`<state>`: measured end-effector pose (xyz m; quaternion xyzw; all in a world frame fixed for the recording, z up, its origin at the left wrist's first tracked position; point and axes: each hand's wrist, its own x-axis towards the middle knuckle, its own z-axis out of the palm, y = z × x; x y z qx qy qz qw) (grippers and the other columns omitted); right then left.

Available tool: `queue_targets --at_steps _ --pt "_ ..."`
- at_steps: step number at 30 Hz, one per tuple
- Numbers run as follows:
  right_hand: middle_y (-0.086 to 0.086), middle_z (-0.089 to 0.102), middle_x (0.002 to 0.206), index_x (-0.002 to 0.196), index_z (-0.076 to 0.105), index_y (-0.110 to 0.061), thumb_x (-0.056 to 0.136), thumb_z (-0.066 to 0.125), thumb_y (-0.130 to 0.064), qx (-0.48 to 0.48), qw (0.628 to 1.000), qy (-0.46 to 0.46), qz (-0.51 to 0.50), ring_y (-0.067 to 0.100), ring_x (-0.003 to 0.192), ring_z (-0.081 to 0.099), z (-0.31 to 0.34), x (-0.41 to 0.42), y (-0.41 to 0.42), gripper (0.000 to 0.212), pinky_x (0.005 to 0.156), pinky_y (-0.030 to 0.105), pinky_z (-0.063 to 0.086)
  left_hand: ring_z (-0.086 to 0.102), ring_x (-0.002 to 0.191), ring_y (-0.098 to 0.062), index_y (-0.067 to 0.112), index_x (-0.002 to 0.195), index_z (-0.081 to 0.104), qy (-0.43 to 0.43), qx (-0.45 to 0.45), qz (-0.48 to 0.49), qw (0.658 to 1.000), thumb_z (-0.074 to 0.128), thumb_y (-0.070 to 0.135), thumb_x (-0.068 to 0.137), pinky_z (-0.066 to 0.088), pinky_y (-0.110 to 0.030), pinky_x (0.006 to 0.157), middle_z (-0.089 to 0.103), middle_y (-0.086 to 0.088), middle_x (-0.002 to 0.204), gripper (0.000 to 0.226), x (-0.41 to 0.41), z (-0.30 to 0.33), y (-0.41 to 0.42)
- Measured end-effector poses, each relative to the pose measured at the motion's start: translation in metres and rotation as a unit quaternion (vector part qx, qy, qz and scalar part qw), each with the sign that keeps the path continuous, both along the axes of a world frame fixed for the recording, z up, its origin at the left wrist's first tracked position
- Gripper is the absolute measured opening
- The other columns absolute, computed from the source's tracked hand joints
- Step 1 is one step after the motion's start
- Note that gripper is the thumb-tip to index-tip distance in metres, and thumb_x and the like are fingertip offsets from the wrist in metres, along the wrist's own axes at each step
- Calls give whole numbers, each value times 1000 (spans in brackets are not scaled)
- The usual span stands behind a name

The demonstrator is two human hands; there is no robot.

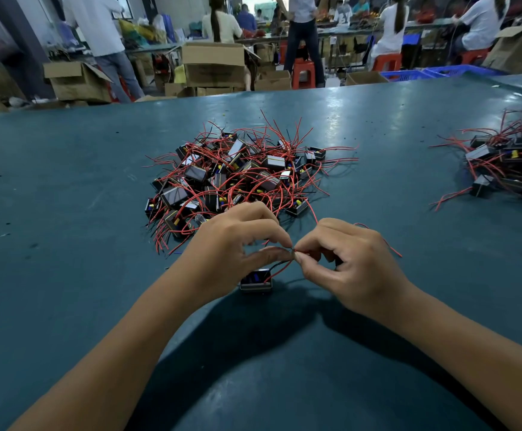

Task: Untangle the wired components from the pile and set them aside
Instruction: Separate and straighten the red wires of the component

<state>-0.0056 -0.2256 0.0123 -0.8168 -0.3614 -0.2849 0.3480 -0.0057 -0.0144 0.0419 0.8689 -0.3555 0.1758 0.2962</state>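
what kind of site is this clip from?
Most likely a small electronics assembly workshop. On the green worktable lies a pile of small black components with red wires, with a second pile to the right. Behind are open cardboard cartons and other workers at long benches.

Smooth, slightly glossy teal table; glossy black plastic components.

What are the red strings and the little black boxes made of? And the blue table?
Red wires: probably metal inside a smooth plastic coat; they bend and hold curves. Little black box: looks like hard, slightly shiny plastic. Table: a teal, glossy covering, maybe rubber or vinyl, since lights reflect off it.
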Motion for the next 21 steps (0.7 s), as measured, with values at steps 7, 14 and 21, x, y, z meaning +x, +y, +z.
queue_targets --at_steps 7,14,21 --pt "-11 52 72 76 69 -9 83 71 -7 -9 1000 -14 -1 -1 67 40 1 0 1 7 67 5 31 59 84 -19 12 89 73 12 -4 -11 1000 69 29 89 50 -40 71 62 -1 91 18 -1 -2 -4" --pt "-7 57 70 77 70 -8 83 72 -8 4 1000 6 1 -5 66 43 0 1 0 6 66 6 32 51 74 1 19 90 67 141 -45 -27 989 65 33 91 35 -10 68 55 16 81 14 -1 -1 -2" --pt "-7 56 71 79 71 -9 83 71 -7 -6 1000 -6 1 -1 67 42 0 1 0 5 67 7 32 51 70 1 26 90 64 147 -48 -14 988 62 34 95 35 -9 65 55 20 81 10 -2 -2 -4"
